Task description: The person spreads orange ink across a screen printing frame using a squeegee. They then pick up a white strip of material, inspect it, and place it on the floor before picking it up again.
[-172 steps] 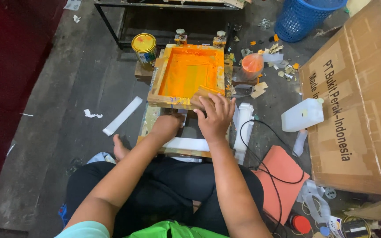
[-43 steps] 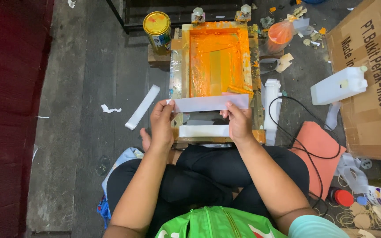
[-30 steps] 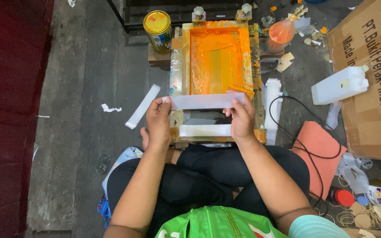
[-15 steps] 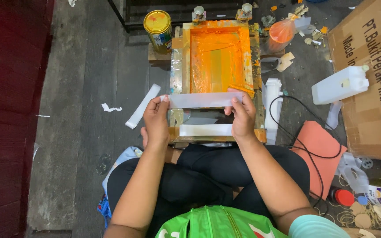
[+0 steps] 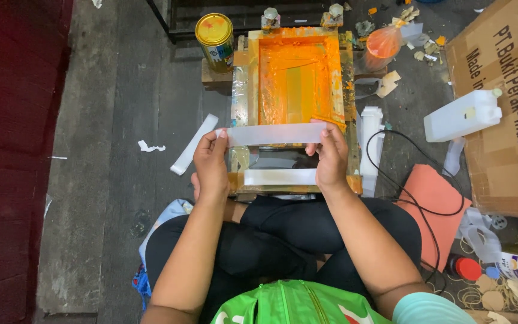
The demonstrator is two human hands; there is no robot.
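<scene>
Both forearms reach forward; left hand (image 5: 211, 165) and right hand (image 5: 331, 157) pinch a white strip's (image 5: 274, 134) ends, apparently just above the frame (image 5: 239, 99).

A long white strip (image 5: 274, 134) is being held level by its two ends, stretched flat across the near edge of the orange-stained wooden screen frame (image 5: 295, 78), which is lying flat over a second white strip (image 5: 280, 177).
</scene>
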